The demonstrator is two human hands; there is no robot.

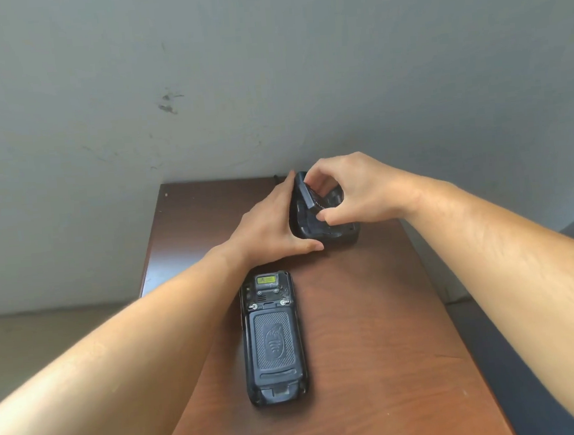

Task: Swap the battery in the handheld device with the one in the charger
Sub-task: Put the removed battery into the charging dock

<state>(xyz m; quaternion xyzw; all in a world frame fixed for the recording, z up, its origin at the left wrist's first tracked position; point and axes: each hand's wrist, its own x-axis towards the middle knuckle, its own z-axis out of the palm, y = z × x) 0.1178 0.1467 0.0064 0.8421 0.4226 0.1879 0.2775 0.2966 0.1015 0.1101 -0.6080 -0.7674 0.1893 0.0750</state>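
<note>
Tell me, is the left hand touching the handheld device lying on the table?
Apart. In the head view the left hand rests against the charger; bare table shows between it and the handheld device.

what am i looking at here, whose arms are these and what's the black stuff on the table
This is one picture from a camera worn on a person's head, looking forward and down, so the two bare arms are the wearer's own. No robot is involved.

They work at a brown wooden table set against a grey wall. Near the camera, a black handheld device lies face down, its back cover on. At the far end stands a black charger.

The left hand presses against the charger's side, seemingly to steady it. The right hand pinches a flat dark battery that sits tilted in the charger. Whether it is going in or coming out cannot be told from this one picture.
</note>
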